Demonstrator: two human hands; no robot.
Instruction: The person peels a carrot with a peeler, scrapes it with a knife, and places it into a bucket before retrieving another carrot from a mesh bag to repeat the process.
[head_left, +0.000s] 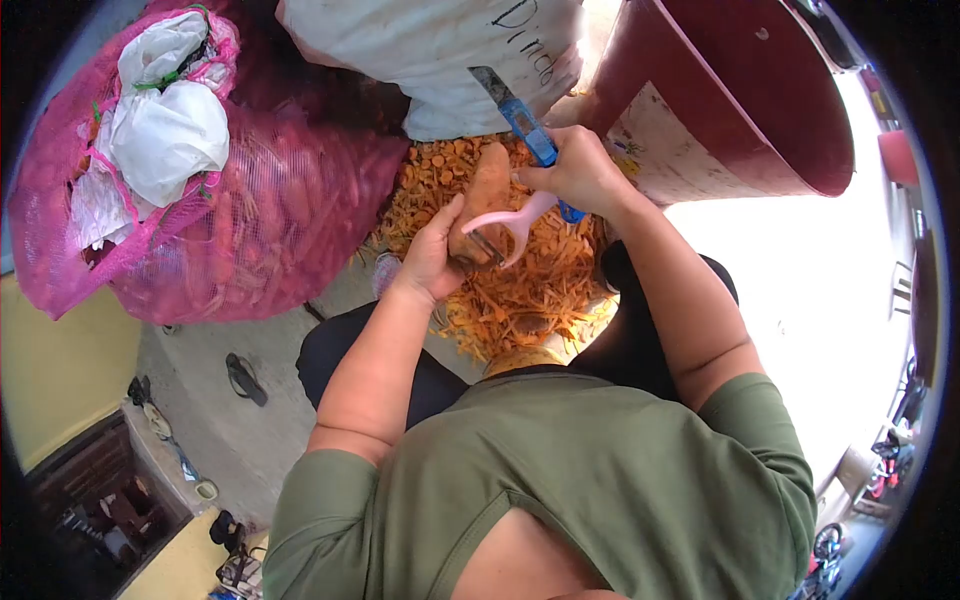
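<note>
A large orange carrot [487,185] is gripped in my left hand [432,255], its tip pointing away from me. My right hand [582,175] is closed around the handle of a pink peeler [518,222], whose blade lies at the carrot's thick near end. The same hand also holds a blue utility knife [524,124], its blade extended up and to the left. Below both hands is a heap of carrot peelings [535,285], with cut carrot pieces [437,165] towards the back.
A pink mesh sack [270,220] full of carrots stands at left, with white plastic [172,140] on top. Behind the heap is a white sack [440,60] with black lettering. A dark red bin [690,90] stands at right. One sandal [245,379] lies on the floor.
</note>
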